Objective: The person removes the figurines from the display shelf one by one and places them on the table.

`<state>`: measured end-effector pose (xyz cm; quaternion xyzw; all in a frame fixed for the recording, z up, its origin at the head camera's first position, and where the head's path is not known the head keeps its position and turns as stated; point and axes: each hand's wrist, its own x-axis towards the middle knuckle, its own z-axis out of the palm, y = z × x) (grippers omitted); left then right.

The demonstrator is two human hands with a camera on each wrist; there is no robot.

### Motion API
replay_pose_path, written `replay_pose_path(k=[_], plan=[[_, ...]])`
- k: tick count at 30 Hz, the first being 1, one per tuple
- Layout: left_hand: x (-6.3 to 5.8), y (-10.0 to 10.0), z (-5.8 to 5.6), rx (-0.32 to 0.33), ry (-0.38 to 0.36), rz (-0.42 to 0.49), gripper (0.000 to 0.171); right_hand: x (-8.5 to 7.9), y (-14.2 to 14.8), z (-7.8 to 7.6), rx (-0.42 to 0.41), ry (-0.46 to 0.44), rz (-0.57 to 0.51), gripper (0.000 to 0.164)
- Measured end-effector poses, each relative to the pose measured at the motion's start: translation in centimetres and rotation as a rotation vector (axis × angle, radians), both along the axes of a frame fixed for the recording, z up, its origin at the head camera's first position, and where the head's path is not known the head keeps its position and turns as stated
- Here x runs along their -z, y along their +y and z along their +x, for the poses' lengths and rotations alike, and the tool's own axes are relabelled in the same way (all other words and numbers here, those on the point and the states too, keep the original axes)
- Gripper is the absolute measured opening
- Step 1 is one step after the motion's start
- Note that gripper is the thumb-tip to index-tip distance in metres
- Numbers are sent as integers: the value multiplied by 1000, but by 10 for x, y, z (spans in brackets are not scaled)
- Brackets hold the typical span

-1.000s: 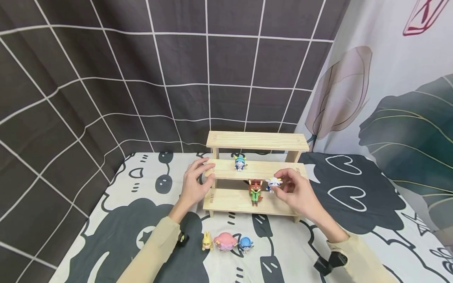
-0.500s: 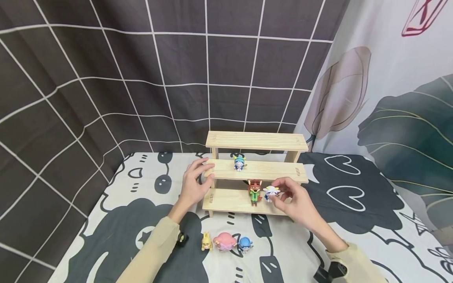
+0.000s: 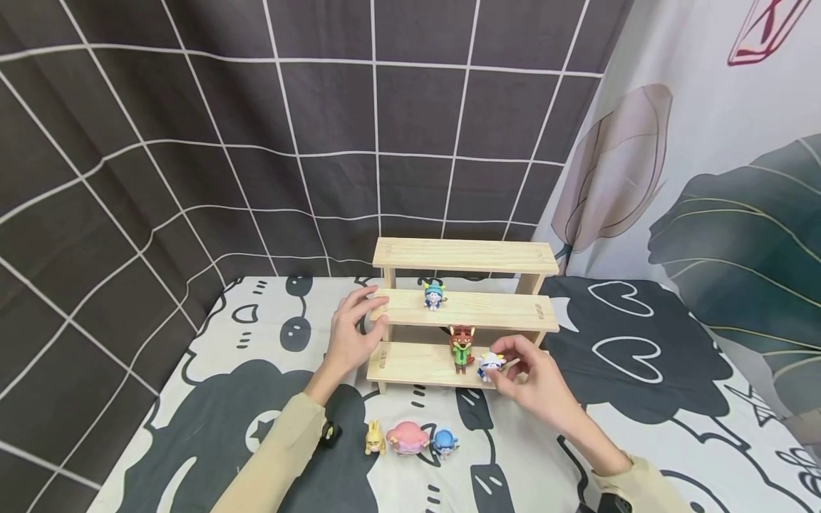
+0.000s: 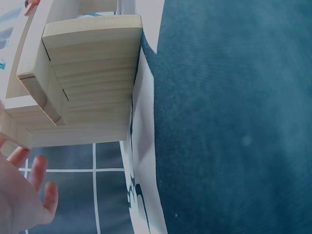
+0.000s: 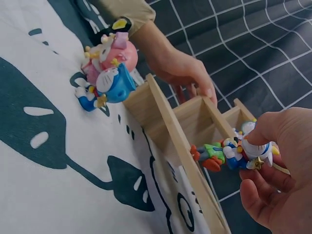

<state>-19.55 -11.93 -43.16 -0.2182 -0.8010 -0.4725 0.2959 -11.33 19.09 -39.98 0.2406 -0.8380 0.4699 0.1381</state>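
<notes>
Between thumb and fingers, my right hand (image 3: pixel 532 374) pinches a small white-and-blue figurine (image 3: pixel 490 367) with yellow horns, low at the bottom step. Whether its feet touch the wood I cannot tell. Just left of it a fox figurine (image 3: pixel 461 349) in green stands on that step of the three-step wooden display shelf (image 3: pixel 417 363). My left hand (image 3: pixel 353 331) holds the left end of the middle step, thumb in front; in the left wrist view its other fingers (image 4: pixel 50 195) are loosely bent. A blue-hatted figurine (image 3: pixel 433 296) stands on the middle step.
In front of the shelf, a yellow rabbit-like figurine (image 3: pixel 375 437), a round pink figurine (image 3: pixel 408 437) and a blue-capped figurine (image 3: pixel 445 442) stand in a row on the patterned cloth (image 3: pixel 532 456). A dark gridded curtain (image 3: pixel 333 185) hangs behind.
My right hand has lowered the white-and-blue figurine from near the middle step's height to the bottom step, right of the fox. My left hand has stayed on the shelf end.
</notes>
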Motion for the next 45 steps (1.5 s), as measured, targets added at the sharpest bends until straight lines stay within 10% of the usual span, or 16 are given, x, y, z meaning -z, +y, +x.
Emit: replay_pose_path(k=[45], plan=[[1,0,-2,2,8,2,30,37,-8,42,-72,-48,-55,40]])
